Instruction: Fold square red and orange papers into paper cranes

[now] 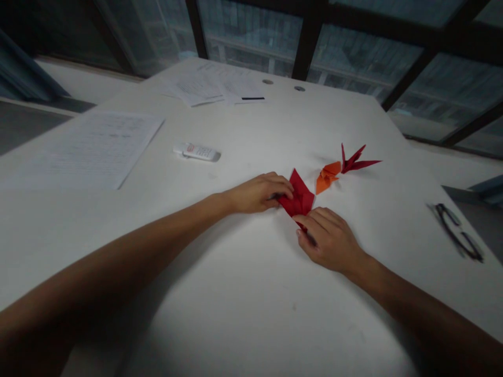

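A folded piece of red paper [301, 195] is held between my hands over the white table [243, 293]. My left hand [261, 193] grips its left corner, the fingertips resting on top and the thumb underneath. At the lower edge, my right hand [328, 235] pinches the paper between thumb and fingers. Just beyond the paper, to the right, sits an orange folded paper figure [327, 177]. A dark red folded figure [356, 161] with pointed ends lies beside the orange one.
A white tube-like item [198, 152] lies beyond my left hand. Printed sheets [98, 144] cover the left side, with more papers [212, 86] at the far edge. Black-framed glasses [458, 230] rest near the right edge. Windows [251, 31] stand behind the table.
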The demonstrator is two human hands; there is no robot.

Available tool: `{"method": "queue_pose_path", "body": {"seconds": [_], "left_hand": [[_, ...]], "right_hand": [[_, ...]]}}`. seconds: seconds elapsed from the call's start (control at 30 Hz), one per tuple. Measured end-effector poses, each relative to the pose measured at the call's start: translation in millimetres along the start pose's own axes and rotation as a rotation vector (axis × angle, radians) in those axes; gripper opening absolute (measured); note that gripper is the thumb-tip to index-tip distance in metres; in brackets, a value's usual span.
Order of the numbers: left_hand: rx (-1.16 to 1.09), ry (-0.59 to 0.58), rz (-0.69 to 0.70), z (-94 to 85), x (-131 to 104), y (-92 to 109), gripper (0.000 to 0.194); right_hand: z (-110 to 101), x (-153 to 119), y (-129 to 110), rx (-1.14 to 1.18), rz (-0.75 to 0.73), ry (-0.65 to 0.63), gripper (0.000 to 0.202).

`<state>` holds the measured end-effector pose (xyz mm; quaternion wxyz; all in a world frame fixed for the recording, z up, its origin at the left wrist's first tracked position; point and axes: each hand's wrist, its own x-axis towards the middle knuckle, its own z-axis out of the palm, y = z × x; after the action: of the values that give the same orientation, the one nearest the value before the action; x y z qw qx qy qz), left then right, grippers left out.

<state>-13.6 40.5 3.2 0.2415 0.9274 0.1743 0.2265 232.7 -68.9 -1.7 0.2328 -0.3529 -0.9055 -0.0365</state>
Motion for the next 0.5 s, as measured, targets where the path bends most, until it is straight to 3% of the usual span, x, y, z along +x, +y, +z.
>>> {"method": "queue_pose_path", "body": {"seconds": [0.3,0.5], "left_hand": [[0.034,-0.029,0.036,-3.7,-0.1,5.6,0.018],[0.085,0.007,-0.026,-0.7,2.3,8.3,0.029]], "right_hand": [[0.1,0.2,1.6,0.052,-0.077,0.019,0.022],[3.1,-1.5,1.4,0.172,-0.067,0.046,0.03]]}}
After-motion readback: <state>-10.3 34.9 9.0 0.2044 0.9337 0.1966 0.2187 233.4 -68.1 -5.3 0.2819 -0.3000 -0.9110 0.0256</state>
